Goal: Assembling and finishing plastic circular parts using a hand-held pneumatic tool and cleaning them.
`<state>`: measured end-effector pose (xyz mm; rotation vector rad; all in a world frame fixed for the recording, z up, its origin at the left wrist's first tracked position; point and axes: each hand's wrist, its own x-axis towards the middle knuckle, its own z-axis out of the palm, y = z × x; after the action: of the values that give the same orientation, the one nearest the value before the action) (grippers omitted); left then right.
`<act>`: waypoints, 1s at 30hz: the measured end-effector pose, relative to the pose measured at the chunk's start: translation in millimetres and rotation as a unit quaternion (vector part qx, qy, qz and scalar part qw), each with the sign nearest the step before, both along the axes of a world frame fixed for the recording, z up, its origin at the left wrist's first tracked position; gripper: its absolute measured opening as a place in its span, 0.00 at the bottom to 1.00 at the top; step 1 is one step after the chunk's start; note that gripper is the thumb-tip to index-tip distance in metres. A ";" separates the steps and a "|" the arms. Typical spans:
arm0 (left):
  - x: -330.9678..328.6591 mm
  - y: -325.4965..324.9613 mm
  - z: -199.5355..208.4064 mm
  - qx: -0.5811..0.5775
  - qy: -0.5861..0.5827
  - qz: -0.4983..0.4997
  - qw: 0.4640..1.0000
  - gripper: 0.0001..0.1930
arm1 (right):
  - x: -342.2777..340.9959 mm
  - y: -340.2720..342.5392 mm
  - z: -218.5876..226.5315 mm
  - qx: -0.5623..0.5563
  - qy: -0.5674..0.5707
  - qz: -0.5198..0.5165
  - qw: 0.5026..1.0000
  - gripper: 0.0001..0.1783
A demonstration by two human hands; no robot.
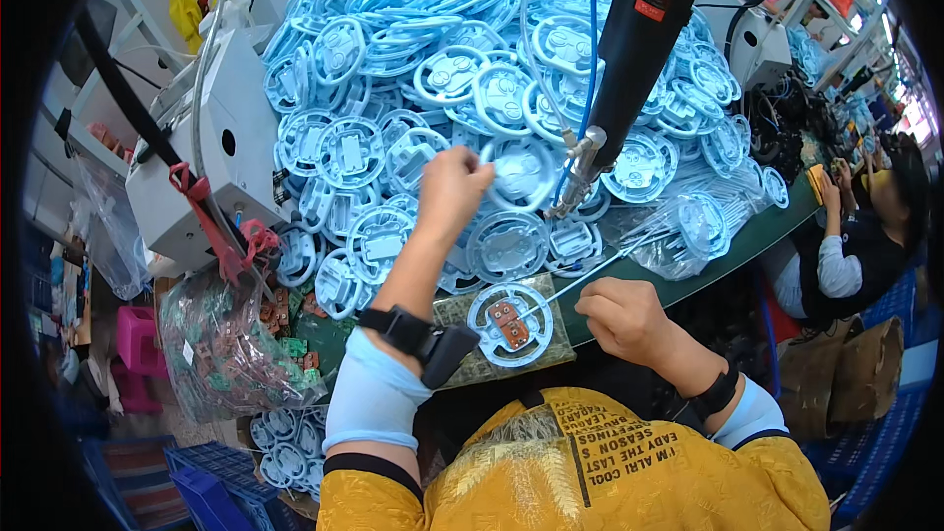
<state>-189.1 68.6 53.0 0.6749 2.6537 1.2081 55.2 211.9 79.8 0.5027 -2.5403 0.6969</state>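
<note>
A light blue plastic toy steering wheel (pixel 481 347) lies before me on a worn, taped pad (pixel 557 344). Set inside its ring is a small brown circuit board (pixel 510 325). My left hand (pixel 452 195) is raised over the near side of the wheel pile, left of the tip of a hanging black power screwdriver (pixel 644 49). Its fingers are drawn together; anything between them is hidden. To the right of the single wheel, my right hand (pixel 626 321) is closed with thumb and fingertips together, and I cannot make out what they hold.
A large heap of similar blue wheels (pixel 351 154) covers the green table (pixel 757 245). A plastic bag of thin white rods (pixel 669 236) lies right, a bag of circuit boards (pixel 231 359) left. A grey machine box (pixel 211 152) stands left. A co-worker (pixel 865 236) sits at right.
</note>
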 end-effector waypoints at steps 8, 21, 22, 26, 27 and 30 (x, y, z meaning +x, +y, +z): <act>39.3 -89.5 13.0 0.418 -0.242 0.076 0.873 0.11 | -13.7 -7.3 -17.9 -0.145 -0.024 -0.029 0.989 0.15; 126.6 -99.7 45.6 0.138 0.129 -0.199 0.962 0.17 | -44.2 -35.4 37.0 0.016 -0.135 0.064 0.989 0.22; 130.6 -95.2 50.1 0.169 0.161 -0.144 0.962 0.17 | -43.1 -33.9 28.8 -0.071 -0.174 0.024 0.982 0.19; 143.9 -115.0 18.3 0.155 0.051 0.004 0.987 0.20 | -18.3 -26.9 -12.4 -0.373 -0.343 -0.097 0.856 0.19; 149.6 -121.4 6.9 0.130 -0.092 0.041 0.986 0.21 | -10.6 -29.6 -22.4 -0.492 -0.378 -0.125 0.774 0.20; 164.3 -126.7 -15.3 0.139 -0.272 0.007 0.952 0.23 | 0.0 -35.2 -43.2 -0.196 -0.337 -0.184 0.902 0.30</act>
<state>-24.8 -58.1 37.7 0.2907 2.0600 1.5258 55.2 176.6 36.6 -0.4308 -2.8456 1.3671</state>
